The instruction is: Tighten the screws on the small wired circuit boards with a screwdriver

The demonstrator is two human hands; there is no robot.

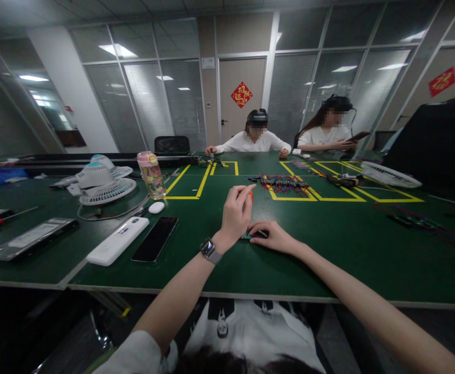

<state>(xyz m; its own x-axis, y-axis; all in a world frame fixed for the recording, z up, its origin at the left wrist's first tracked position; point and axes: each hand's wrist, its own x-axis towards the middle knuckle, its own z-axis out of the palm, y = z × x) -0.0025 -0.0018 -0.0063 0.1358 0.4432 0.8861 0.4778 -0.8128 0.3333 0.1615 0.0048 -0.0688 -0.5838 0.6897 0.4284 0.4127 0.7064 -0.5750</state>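
My left hand is raised over the table, wrist up and fingers curled together around an orange-handled tool; most of that tool is hidden behind the fingers. Just below it, my right hand rests low on the green tabletop, its fingers closed on a small green circuit board with a dark part on it. The hand covers much of the board. Beyond both hands lies a pile of circuit boards with red and blue wires.
Left of my hands lie a black phone, a white power bank, a white oval case, a bottle, a fan and a hard drive. More wired boards lie right. Two people sit opposite.
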